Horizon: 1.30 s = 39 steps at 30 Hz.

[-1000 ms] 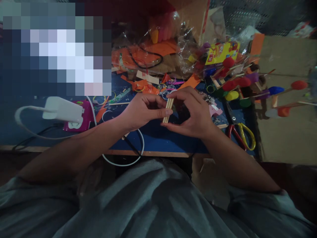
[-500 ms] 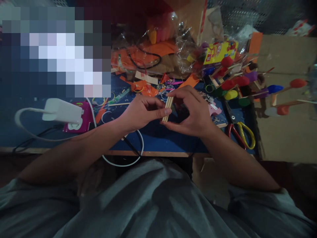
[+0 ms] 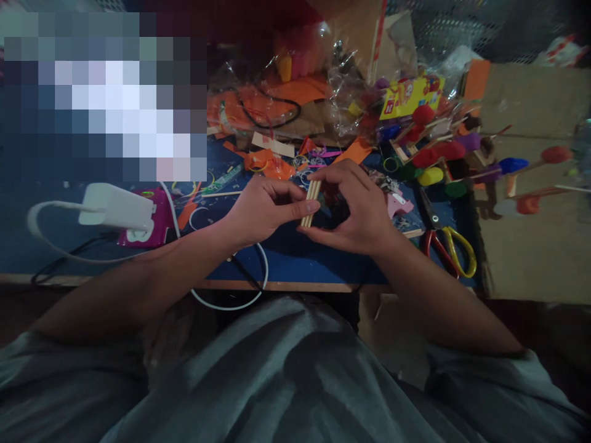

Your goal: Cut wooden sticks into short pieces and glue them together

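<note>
1. Pinching a short row of pale sticks [image 3: 314,189] between both hands, I have it raised over the blue surface [image 3: 300,261], in front of my body.
2. My left hand [image 3: 270,208] lays its thumb flat across the near face of the row; its other fingers curl behind, and I cannot tell how many of them touch the wood.
3. My right hand [image 3: 354,206] is curved like a clamp, a fingertip at the far end of the sticks and the thumb at the near end.
4. I judge the row very light and stiff along its length, probably wooden, with a dry grip rather than a slippery one.
5. Its weak point should be sideways: the thin sticks could slide past each other or snap if bent. Whether anything joins them, I cannot see.
6. Best hold, I think: thumb across the middle to keep them flat, light pressure on both ends to keep them level.
7. Right of my right hand, scissors [image 3: 434,219] lie apart from the sticks, near coloured lumps [image 3: 433,176] on sticks.
</note>
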Available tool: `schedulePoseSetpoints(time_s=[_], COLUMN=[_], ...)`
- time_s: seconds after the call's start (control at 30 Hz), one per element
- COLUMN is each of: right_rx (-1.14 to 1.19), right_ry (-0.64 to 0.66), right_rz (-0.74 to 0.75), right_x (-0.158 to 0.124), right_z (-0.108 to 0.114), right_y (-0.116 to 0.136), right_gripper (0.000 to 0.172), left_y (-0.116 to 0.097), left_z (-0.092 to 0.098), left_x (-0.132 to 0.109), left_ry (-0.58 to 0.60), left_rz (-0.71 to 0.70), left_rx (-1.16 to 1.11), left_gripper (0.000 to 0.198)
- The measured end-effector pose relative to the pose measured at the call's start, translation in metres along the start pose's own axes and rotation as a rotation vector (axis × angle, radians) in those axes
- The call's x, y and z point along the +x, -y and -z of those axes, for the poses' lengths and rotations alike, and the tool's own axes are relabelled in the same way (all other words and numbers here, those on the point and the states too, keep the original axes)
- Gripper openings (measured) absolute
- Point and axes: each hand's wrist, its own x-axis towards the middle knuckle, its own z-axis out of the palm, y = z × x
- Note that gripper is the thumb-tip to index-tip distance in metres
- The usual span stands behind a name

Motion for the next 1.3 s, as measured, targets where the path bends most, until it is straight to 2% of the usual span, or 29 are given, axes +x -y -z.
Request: schedulePoseSetpoints(time_s=[0.2, 0.43, 0.5, 0.73, 0.83, 0.93, 1.13, 1.3], right_rx=[0.02, 0.051, 0.079, 0.101, 0.167, 0.233, 0.256, 0.245], right_ry=[0.033, 0.045, 0.019, -0.042, -0.074, -0.07, -0.025, 0.035], right_rz=[-0.015, -0.017, -0.006, -0.039, -0.028, -0.049, -0.145, -0.183], right_x=[0.0, 0.002, 0.003, 0.007, 0.008, 0.008, 0.007, 0.009], right_z=[0.001, 0.006, 0.008, 0.013, 0.011, 0.008, 0.008, 0.015], right_y=[-0.003, -0.002, -0.001, 0.005, 0.006, 0.006, 0.008, 0.007], right_gripper=[0.068, 0.088, 0.083, 0.047, 0.034, 0.031, 0.038, 0.024], left_y=[0.002, 0.0, -0.001, -0.004, -0.004, -0.003, 0.001, 0.002], left_z=[0.002, 0.004, 0.004, 0.004, 0.003, 0.004, 0.007, 0.011], left_x=[0.0, 0.001, 0.001, 0.0, -0.001, -0.003, -0.005, -0.003], left_ry=[-0.018, -0.052, -0.049, -0.01, 0.015, 0.026, 0.044, 0.068], left_rz=[-0.01, -0.014, -0.032, -0.098, -0.111, -0.159, -0.288, -0.341], left_rx=[0.041, 0.092, 0.106, 0.196, 0.236, 0.34, 0.508, 0.584], left_gripper=[0.056, 0.056, 0.055, 0.058, 0.053, 0.043, 0.021, 0.016])
